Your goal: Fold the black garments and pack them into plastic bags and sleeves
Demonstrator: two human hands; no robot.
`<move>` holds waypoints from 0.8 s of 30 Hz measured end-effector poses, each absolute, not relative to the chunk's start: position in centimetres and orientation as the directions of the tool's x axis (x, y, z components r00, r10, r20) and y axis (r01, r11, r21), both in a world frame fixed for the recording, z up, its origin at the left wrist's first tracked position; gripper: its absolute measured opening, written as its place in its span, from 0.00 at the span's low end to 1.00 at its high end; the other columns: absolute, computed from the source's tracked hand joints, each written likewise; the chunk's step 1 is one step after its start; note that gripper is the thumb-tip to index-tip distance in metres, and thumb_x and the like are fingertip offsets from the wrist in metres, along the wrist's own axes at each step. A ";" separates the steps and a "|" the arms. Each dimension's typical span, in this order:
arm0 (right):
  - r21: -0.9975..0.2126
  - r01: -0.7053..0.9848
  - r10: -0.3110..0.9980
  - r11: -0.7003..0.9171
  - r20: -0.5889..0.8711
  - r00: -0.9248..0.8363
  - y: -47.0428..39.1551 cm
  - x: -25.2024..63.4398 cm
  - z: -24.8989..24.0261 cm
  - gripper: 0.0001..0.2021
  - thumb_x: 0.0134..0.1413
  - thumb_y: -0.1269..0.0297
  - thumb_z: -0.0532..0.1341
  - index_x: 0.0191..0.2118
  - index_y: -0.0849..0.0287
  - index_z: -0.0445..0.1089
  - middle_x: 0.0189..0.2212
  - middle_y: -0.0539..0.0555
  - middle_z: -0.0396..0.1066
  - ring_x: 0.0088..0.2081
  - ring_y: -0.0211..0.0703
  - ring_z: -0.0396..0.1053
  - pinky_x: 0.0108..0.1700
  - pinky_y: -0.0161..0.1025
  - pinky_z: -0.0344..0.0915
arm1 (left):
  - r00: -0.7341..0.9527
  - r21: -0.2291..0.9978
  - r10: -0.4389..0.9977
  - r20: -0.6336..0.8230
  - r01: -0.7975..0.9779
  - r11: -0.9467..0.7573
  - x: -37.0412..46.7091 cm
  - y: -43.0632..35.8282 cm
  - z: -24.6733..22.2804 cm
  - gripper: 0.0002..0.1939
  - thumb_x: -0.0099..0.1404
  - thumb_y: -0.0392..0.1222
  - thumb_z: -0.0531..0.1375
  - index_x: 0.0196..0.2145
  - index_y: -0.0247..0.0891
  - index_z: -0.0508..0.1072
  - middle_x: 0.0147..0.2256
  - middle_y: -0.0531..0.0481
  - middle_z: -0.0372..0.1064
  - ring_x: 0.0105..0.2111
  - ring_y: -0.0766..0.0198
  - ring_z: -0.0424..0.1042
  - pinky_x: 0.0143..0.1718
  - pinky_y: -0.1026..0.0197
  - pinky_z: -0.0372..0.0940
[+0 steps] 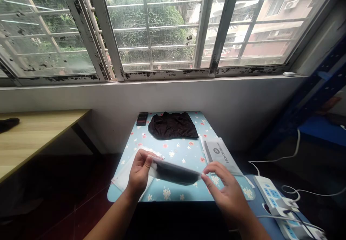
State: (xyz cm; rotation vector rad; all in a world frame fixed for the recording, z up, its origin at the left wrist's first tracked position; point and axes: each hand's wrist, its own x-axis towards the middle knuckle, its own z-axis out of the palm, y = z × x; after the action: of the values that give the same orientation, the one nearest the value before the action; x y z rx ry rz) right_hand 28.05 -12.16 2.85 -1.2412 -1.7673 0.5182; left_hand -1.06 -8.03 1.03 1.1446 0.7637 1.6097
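Note:
Between my two hands, above the small table's front half, is a translucent plastic bag (175, 171) with something dark inside. My left hand (140, 169) is closed on its left end, thumb on top. At the right end, my right hand (221, 182) pinches the bag's corner between thumb and fingers. Beneath my left hand lies a whitish, flat plastic sheet or bag (127, 175). To the right, a frosted bag with dark lettering (221, 155) rests at the table edge. A crumpled black cloth item (173, 125) lies at the back.
The flowered light-blue table (164, 193) stands below a barred window. Small dark boxes (142, 119) sit at its back left corner. A power strip (273, 196) with plugs and white cables is at right. A wooden desk (40, 131) stands at left.

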 end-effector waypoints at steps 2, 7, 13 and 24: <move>-0.804 0.412 0.903 0.428 0.401 -0.156 -12.4 27.4 1.8 0.11 0.61 0.55 0.65 0.47 0.51 0.73 0.50 0.58 0.73 0.55 0.55 0.71 0.58 0.50 0.69 | -0.060 0.828 0.956 0.286 -0.487 -0.278 -0.4 -7.7 1.1 0.12 0.71 0.48 0.63 0.35 0.41 0.65 0.33 0.52 0.73 0.37 0.59 0.77 0.44 0.53 0.73; -0.937 0.216 0.934 0.276 0.208 -0.290 -12.2 25.5 -0.6 0.27 0.62 0.53 0.64 0.65 0.51 0.67 0.60 0.60 0.71 0.61 0.59 0.69 0.63 0.58 0.66 | 0.027 0.861 0.977 0.213 -0.478 -0.174 0.6 -6.6 0.7 0.14 0.71 0.52 0.61 0.38 0.43 0.61 0.35 0.52 0.72 0.38 0.60 0.77 0.44 0.55 0.72; -0.799 0.455 0.889 0.393 0.457 0.034 -8.9 30.1 -0.4 0.22 0.64 0.57 0.61 0.62 0.49 0.70 0.57 0.56 0.74 0.58 0.59 0.72 0.61 0.55 0.69 | 0.112 0.822 0.975 0.192 0.525 -0.222 -4.0 -4.5 -0.9 0.27 0.69 0.57 0.61 0.60 0.45 0.65 0.59 0.40 0.69 0.61 0.46 0.66 0.64 0.40 0.57; -0.120 0.966 0.973 0.229 0.048 -0.225 -1.4 40.6 -2.3 0.35 0.46 0.73 0.56 0.63 0.44 0.69 0.69 0.52 0.60 0.67 0.61 0.61 0.64 0.64 0.60 | 0.198 0.409 0.976 -0.095 0.901 -0.143 -5.2 -4.4 -5.5 0.35 0.67 0.53 0.61 0.69 0.50 0.62 0.74 0.46 0.41 0.73 0.40 0.36 0.70 0.34 0.39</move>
State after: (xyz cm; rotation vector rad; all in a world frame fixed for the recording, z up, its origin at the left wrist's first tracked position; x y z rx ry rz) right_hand 40.61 -1.42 -2.34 -1.8814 -2.3723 0.0978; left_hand -5.21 -4.41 -5.49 2.1052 1.7569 0.2723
